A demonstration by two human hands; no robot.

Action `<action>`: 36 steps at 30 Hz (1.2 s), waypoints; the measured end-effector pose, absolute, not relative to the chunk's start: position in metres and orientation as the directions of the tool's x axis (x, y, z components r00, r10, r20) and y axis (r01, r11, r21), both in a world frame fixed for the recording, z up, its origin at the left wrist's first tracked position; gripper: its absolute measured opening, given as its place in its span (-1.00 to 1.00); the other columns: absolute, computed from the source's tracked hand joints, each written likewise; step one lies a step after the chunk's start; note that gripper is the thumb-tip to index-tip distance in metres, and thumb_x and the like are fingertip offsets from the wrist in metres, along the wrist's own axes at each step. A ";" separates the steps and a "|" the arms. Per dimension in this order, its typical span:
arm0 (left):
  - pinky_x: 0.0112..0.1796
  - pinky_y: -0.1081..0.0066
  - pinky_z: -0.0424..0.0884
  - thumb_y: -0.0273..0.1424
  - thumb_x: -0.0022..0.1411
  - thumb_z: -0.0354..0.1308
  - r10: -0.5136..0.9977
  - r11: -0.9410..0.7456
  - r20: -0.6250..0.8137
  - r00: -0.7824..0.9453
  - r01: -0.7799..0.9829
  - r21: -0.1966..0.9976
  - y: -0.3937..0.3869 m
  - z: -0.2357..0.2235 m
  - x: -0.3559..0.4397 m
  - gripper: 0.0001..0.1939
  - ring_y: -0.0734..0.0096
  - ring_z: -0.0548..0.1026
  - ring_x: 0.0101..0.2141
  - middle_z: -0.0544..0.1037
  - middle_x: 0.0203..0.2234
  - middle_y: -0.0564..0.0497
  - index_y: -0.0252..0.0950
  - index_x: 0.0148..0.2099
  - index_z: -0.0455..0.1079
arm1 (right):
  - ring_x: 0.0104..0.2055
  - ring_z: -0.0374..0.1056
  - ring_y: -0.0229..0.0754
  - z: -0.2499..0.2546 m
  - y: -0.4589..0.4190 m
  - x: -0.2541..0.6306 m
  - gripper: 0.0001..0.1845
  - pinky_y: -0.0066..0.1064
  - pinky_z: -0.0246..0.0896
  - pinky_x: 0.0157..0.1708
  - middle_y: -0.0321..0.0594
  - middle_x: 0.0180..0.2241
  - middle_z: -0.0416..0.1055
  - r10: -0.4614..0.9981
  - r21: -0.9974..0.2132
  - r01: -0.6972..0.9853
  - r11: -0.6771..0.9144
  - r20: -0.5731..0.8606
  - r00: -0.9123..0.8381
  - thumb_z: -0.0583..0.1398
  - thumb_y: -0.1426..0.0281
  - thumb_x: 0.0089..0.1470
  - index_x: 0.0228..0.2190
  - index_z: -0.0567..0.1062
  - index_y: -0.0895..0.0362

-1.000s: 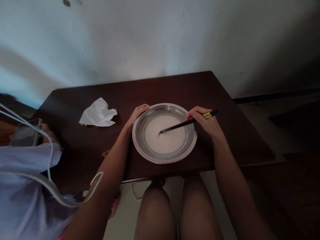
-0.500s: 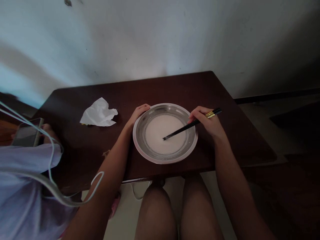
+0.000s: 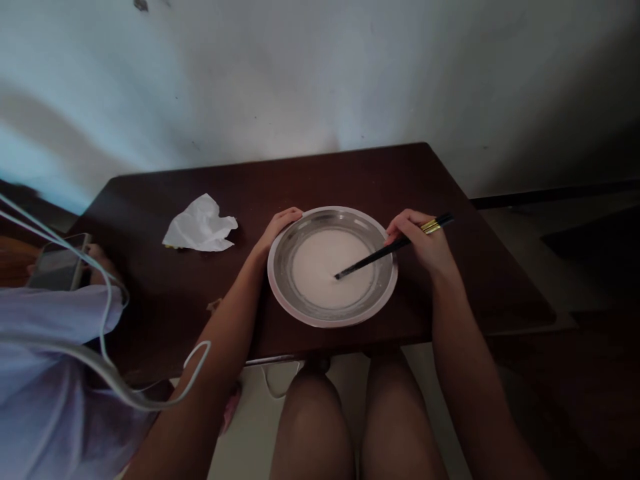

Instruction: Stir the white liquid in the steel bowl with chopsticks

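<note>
A wide metal bowl (image 3: pixel 283 298) stands near the front edge of the dark table, holding a pale, milky batter (image 3: pixel 320 267). My left hand (image 3: pixel 281 225) rests against the bowl's upper left rim, its fingers curled along the outside and the thumb hidden. In my right hand (image 3: pixel 415 237) is a pair of black chopsticks (image 3: pixel 370 258) with gold bands near the top. They slant down to the left over the bowl, and their tips touch the batter near its middle. My right fingers are closed round the upper part.
A crumpled white tissue or bag (image 3: pixel 200 225) lies left on the table (image 3: pixel 320 177). At far left, another person's hand (image 3: pixel 97 257) holds a phone (image 3: pixel 59 263). White cables (image 3: pixel 107 313) cross before that person's sleeve. A pale wall (image 3: pixel 310 80) rises behind the table.
My right hand and the chopsticks have shifted slightly right, so the tips sit further right in the batter. My left hand stays at the bowl's rim.
</note>
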State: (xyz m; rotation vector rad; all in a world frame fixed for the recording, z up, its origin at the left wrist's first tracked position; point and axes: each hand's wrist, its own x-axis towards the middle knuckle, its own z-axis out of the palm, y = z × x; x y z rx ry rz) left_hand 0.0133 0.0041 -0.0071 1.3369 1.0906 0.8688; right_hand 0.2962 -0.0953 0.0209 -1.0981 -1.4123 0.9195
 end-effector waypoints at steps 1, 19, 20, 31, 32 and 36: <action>-0.48 0.49 0.23 -0.27 0.02 0.15 0.951 0.078 -0.107 0.291 0.110 0.991 0.004 -0.007 0.013 -0.81 0.51 0.30 -0.54 0.38 -0.60 0.08 -0.31 -0.46 0.37 | -0.49 0.39 -0.28 0.021 -0.095 0.296 -0.74 -0.42 0.32 -0.40 -0.32 -0.58 0.46 0.963 -0.952 0.143 0.270 0.265 -0.051 0.16 0.27 0.12 -0.53 0.51 0.10; -0.48 0.48 0.23 -0.22 -0.05 0.19 0.953 0.082 -0.105 0.284 0.094 0.992 0.006 -0.009 0.013 -0.77 0.49 0.29 -0.53 0.39 -0.60 0.07 -0.29 -0.46 0.38 | -0.46 0.41 -0.28 0.021 -0.095 0.296 -0.75 -0.41 0.32 -0.37 -0.32 -0.56 0.49 0.953 -0.935 0.182 0.303 0.299 -0.050 0.16 0.29 0.13 -0.51 0.54 0.08; -0.48 0.48 0.23 -0.21 -0.05 0.19 0.954 0.084 -0.105 0.281 0.088 0.993 0.005 -0.009 0.013 -0.77 0.49 0.29 -0.53 0.39 -0.60 0.07 -0.29 -0.47 0.38 | -0.43 0.42 -0.27 0.021 -0.095 0.296 -0.76 -0.40 0.33 -0.35 -0.31 -0.53 0.50 0.951 -0.930 0.201 0.309 0.302 -0.063 0.17 0.29 0.12 -0.51 0.54 0.08; -0.46 0.48 0.23 -0.25 0.02 0.16 0.950 0.064 -0.094 0.299 0.106 0.992 0.004 -0.008 0.013 -0.79 0.50 0.31 -0.53 0.37 -0.59 0.09 -0.31 -0.46 0.36 | -0.42 0.42 -0.28 0.019 -0.095 0.298 -0.75 -0.43 0.31 -0.33 -0.31 -0.53 0.49 0.939 -0.923 0.190 0.335 0.344 0.018 0.16 0.30 0.14 -0.51 0.54 0.09; -0.46 0.48 0.23 -0.25 0.01 0.16 0.952 0.064 -0.094 0.293 0.108 0.992 0.004 -0.008 0.013 -0.80 0.50 0.31 -0.53 0.37 -0.59 0.09 -0.31 -0.46 0.36 | -0.45 0.40 -0.29 0.019 -0.095 0.298 -0.74 -0.43 0.31 -0.35 -0.32 -0.56 0.48 0.937 -0.926 0.177 0.332 0.346 0.054 0.16 0.29 0.14 -0.52 0.53 0.09; -0.46 0.48 0.24 -0.27 0.00 0.15 0.954 0.063 -0.093 0.285 0.115 0.991 0.005 -0.008 0.013 -0.81 0.49 0.32 -0.53 0.38 -0.59 0.08 -0.31 -0.45 0.36 | -0.49 0.40 -0.27 0.018 -0.095 0.297 -0.73 -0.42 0.31 -0.40 -0.32 -0.57 0.47 0.959 -0.947 0.153 0.282 0.278 -0.047 0.16 0.25 0.13 -0.51 0.53 0.09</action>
